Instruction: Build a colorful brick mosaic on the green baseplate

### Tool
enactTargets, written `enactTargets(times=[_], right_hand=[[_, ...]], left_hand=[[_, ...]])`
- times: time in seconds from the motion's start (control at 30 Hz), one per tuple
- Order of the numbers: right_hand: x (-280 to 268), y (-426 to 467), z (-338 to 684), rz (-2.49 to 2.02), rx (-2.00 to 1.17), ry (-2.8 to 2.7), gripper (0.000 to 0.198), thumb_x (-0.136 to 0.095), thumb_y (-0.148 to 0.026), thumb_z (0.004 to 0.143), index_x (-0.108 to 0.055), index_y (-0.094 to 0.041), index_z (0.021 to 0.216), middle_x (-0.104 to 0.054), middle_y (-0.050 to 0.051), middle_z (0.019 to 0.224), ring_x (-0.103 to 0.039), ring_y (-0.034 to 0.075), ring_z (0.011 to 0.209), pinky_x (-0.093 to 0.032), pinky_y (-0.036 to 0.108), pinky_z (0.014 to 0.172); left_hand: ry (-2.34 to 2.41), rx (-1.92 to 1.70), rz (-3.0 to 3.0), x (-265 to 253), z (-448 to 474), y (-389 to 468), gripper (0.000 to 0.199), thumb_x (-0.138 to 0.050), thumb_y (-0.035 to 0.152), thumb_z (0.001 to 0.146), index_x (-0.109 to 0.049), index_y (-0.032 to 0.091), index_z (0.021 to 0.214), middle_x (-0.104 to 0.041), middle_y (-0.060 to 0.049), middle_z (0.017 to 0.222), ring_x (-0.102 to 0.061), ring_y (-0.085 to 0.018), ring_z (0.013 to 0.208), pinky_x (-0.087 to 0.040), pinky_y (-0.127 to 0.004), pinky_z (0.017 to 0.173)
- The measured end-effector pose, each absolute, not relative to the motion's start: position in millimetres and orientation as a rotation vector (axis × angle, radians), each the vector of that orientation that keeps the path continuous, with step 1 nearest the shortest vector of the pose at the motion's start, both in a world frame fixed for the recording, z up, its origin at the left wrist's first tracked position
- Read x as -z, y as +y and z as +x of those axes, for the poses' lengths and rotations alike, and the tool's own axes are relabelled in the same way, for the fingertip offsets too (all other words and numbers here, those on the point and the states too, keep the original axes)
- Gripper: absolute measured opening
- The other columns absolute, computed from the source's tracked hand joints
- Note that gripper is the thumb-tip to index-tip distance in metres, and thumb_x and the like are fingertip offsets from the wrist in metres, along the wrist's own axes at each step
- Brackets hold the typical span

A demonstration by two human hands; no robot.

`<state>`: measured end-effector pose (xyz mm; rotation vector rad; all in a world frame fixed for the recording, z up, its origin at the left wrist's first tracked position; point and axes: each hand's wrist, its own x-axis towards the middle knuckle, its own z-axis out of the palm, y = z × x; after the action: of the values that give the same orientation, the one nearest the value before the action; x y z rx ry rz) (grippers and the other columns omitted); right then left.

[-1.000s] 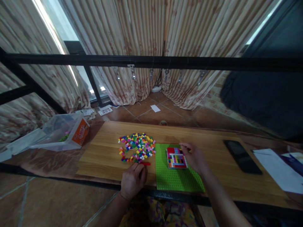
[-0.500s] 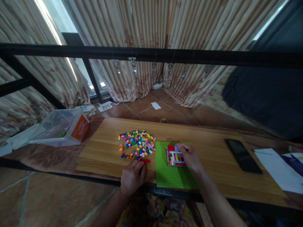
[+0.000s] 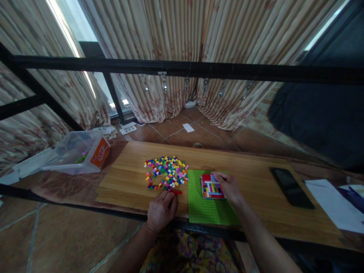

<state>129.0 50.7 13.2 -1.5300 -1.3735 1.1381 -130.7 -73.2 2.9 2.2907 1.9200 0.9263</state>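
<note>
In the head view, we look down past our two forearms at a long wooden table. Our left hand rests near the front edge, its fingers curled inward and closely bunched. The thumb and forefinger meet the near end of a slim red piece; we cannot tell whether they grip it or only touch it.

Just beyond that hand lies a loose spread of small bricks in yellow, blue, green, pink, orange and white, reaching to the left edge of a green studded baseplate.

On the baseplate, toward its far side, sits a squarish brick build, its top a patchwork of many colours with a large red patch at the far left corner. Our right hand comes in from the right, fingers drawn together and bent, the fingertips at the build's far right corner. We cannot tell whether a small brick is pinched between them.

Farther right on the table, well apart from that hand, lies a dark phone-like slab, with white paper beyond it. Left of the table stands a clear plastic bin with an orange label. Striped curtains hang behind a black bar.
</note>
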Motion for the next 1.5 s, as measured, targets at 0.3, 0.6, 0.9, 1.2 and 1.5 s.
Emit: enactTargets(times=[0.3,0.6,0.9,1.2,1.5], right_hand=[[-34.2,33.7,128.7,-1.565,-0.776,-1.418,0.047,-0.052,-0.055,0.080,-0.073,-0.016,0.095,-0.073,0.011,0.095,-0.067,0.025,0.087,-0.050,0.038,0.079],[-62.0,15.0,44.7,-1.138,-0.672,-2.117,0.022,-0.050,-0.030,0.089,-0.071,-0.023,0.091,-0.069,0.005,0.094,-0.061,0.020,0.094,-0.045,0.033,0.086],[-55.1,29.1,-33.3,-0.999,-0.553,-2.600,0.021,-0.054,-0.017,0.087,-0.072,-0.024,0.095,-0.066,0.004,0.095,-0.056,0.020,0.098,-0.039,0.031,0.092],[-52.0,29.2,-56.0,-0.943,-0.400,-2.818,0.018,-0.054,-0.014,0.085,-0.071,-0.020,0.082,-0.066,0.007,0.090,-0.055,0.021,0.093,-0.039,0.031,0.087],[-53.3,22.6,-31.9,-1.073,-0.584,-2.531,0.018,-0.048,-0.015,0.090,-0.065,-0.019,0.089,-0.067,0.005,0.090,-0.059,0.019,0.090,-0.042,0.029,0.083]], left_hand=[[1.863,-0.953,2.290,-3.5,-131.4,-75.2,0.017,-0.047,0.022,0.089,-0.059,0.020,0.077,-0.059,-0.002,0.072,-0.056,-0.012,0.066,-0.040,-0.023,0.059],[1.658,-1.044,2.287,-6.1,-136.4,-79.8,0.017,-0.047,0.021,0.085,-0.059,0.020,0.072,-0.058,-0.003,0.067,-0.056,-0.014,0.060,-0.041,-0.025,0.055],[1.597,-1.065,2.353,-5.5,-135.6,-79.1,0.017,-0.045,0.021,0.084,-0.060,0.019,0.075,-0.061,-0.005,0.068,-0.056,-0.015,0.060,-0.043,-0.028,0.057],[1.655,-1.017,2.353,-1.2,-135.3,-78.6,0.014,-0.048,0.022,0.083,-0.059,0.019,0.074,-0.061,-0.005,0.067,-0.058,-0.016,0.062,-0.044,-0.028,0.058],[1.653,-1.086,2.158,-4.1,-135.4,-79.9,0.013,-0.048,0.021,0.086,-0.060,0.020,0.085,-0.063,-0.005,0.075,-0.061,-0.017,0.069,-0.049,-0.028,0.063]])
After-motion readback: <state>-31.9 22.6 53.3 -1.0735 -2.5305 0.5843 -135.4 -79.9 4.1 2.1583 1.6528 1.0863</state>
